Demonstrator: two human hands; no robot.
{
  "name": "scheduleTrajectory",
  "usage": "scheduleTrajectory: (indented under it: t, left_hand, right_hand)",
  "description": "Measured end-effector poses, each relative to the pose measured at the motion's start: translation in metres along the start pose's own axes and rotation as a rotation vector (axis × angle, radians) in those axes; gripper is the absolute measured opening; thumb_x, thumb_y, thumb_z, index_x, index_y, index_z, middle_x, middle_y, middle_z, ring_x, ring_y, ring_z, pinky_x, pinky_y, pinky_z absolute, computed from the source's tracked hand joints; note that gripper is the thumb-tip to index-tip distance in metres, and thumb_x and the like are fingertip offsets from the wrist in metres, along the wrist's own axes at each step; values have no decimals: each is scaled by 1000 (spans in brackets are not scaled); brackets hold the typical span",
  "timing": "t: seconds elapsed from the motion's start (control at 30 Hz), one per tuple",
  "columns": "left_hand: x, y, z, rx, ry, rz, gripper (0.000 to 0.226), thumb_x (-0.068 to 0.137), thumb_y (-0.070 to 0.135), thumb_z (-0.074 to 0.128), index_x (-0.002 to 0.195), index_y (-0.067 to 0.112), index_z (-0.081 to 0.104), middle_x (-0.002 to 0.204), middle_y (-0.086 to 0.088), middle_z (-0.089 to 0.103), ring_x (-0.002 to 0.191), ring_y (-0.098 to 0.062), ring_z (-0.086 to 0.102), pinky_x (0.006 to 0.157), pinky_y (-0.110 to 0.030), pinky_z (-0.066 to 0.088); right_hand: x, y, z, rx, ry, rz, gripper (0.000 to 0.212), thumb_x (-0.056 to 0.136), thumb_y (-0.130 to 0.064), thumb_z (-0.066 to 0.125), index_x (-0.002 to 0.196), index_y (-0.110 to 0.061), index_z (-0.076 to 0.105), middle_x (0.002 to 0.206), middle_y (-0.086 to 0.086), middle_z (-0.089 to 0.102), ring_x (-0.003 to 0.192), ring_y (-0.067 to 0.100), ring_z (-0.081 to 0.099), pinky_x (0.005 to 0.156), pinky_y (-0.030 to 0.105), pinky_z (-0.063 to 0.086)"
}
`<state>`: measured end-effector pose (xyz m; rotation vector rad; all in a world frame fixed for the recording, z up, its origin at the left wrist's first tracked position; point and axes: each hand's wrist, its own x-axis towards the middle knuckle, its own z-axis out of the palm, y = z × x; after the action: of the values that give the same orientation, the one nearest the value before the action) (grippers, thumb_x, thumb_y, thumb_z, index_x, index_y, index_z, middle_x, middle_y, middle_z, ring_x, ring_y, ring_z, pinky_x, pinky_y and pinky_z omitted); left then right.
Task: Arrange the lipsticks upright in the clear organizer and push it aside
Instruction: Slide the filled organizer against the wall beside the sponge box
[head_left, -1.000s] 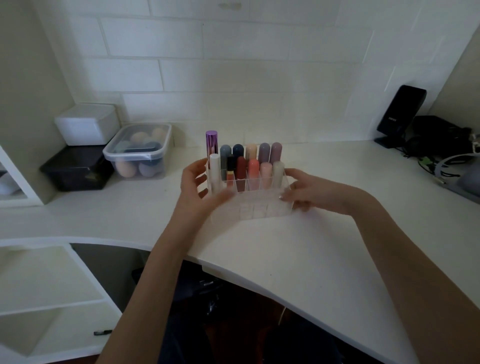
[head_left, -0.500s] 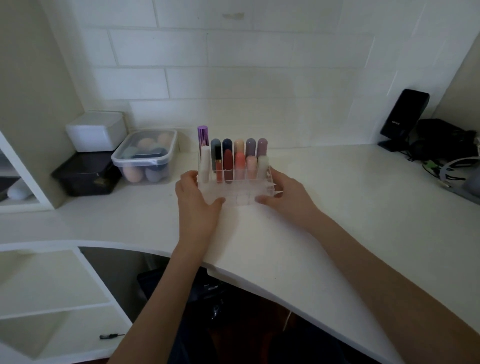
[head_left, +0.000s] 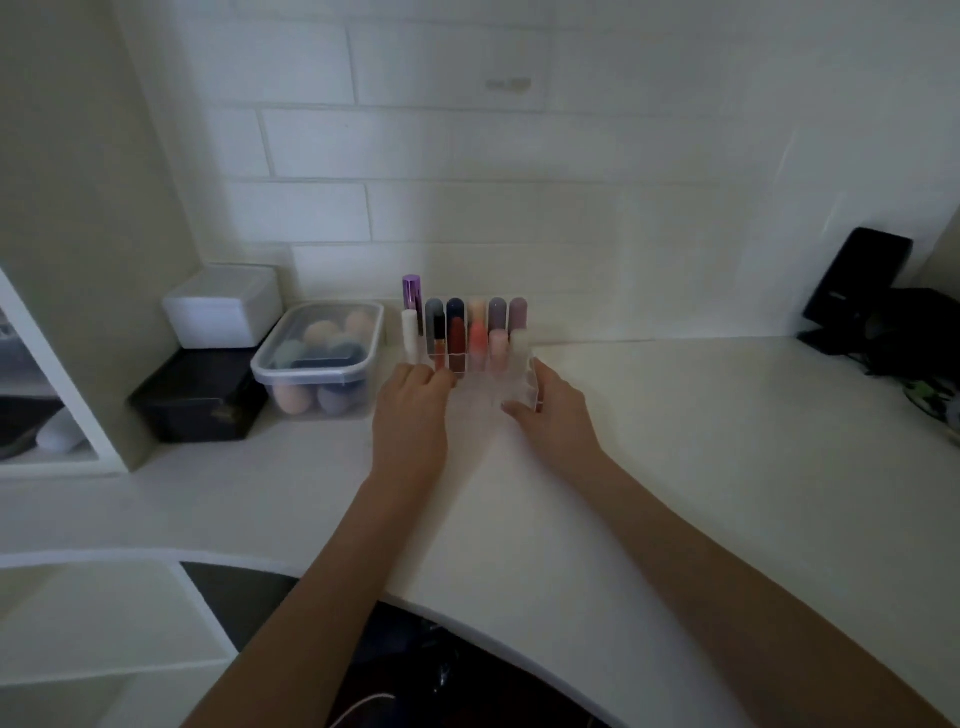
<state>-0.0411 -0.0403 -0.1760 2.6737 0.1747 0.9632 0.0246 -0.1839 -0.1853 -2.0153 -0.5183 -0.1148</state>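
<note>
Clear organizer (head_left: 493, 395), held at the back of the white counter (head_left: 675, 441).
My left hand (head_left: 410, 410) and right hand (head_left: 558, 413) grip its smooth transparent sides, fingers curled on the plastic. Rounded lipsticks (head_left: 467, 332) stand upright in two rows, just beside a lidded clear tub (head_left: 322, 358) of egg-shaped sponges.

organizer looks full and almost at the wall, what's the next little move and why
Probably let go. The lipsticks stand upright in the organizer, which sits near the wall beside the sponge box. The left hand and right hand flank it, leaving little to push.
</note>
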Motion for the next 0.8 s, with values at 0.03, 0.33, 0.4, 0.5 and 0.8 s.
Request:
scheduleTrajectory:
  t: [0.03, 0.33, 0.4, 0.5, 0.8]
  left_hand:
    - [6, -4, 2, 18, -4, 11, 26, 69, -12, 65, 90, 2, 69, 86, -17, 69, 89, -36, 59, 73, -42, 54]
    - [39, -28, 19, 260, -15, 49, 27, 58, -6, 73, 83, 5, 69, 83, -13, 71, 83, -37, 64, 73, -39, 55]
    - [43, -30, 22, 234, -59, -17, 26, 64, -5, 69, 88, 5, 66, 96, -15, 68, 93, -37, 60, 75, -40, 53]
    - [44, -32, 26, 155, -114, -83, 27, 79, -4, 53, 104, 4, 59, 116, -19, 57, 108, -37, 49, 83, -42, 45]
    - [48, -35, 33, 209, -55, -31, 36, 58, -8, 69, 91, 4, 65, 88, -19, 66, 75, -37, 61, 54, -35, 52]
  right_hand:
    - [6, -1, 4, -5, 7, 5, 49, 76, -34, 60, 121, -16, 55, 113, 5, 69, 104, 22, 64, 91, 37, 51]
    - [51, -3, 31, -15, 25, 51, 48, 80, -17, 67, 126, -16, 56, 116, 5, 68, 105, 22, 64, 93, 33, 49]
    - [56, -2, 35, -23, 25, 58, 50, 80, -20, 67, 128, -17, 53, 117, 5, 68, 106, 22, 64, 94, 36, 50]
    - [61, -2, 38, -22, 24, 82, 58, 83, -25, 66, 135, -14, 43, 127, 9, 61, 115, 26, 58, 96, 35, 45]
    - [104, -53, 44, -347, 241, -359, 27, 92, -30, 51, 118, -24, 58, 114, 0, 65, 114, 23, 52, 87, 33, 32]
